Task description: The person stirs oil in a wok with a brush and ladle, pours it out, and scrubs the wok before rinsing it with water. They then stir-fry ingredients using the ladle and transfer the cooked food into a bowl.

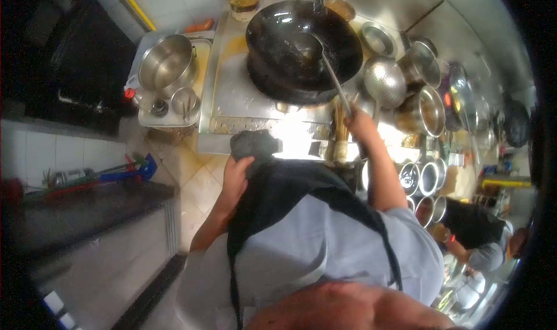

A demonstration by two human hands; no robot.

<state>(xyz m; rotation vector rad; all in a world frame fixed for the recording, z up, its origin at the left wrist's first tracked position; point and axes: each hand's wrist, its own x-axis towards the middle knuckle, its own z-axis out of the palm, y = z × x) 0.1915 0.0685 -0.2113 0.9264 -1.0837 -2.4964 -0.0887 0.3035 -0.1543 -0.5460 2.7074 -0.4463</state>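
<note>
A large black wok (267, 28) sits on the stove in front of me. My right hand (361, 126) is closed around the long handle of a ladle (335, 78), whose bowl rests inside the wok. My left hand (237, 176) grips a dark folded cloth (253, 147) by the stove's front edge, apart from the wok. To the right of the wok lies a perforated skimmer (384, 82), near my right hand. A bamboo brush (340, 136) stands just left of that hand.
At left, a tray (165, 121) bears a steel pot (167, 63) and small containers. Several steel pots (429, 109) and bowls crowd the right side. Another person (484, 231) works at the lower right. A dark counter (87, 208) runs along the left.
</note>
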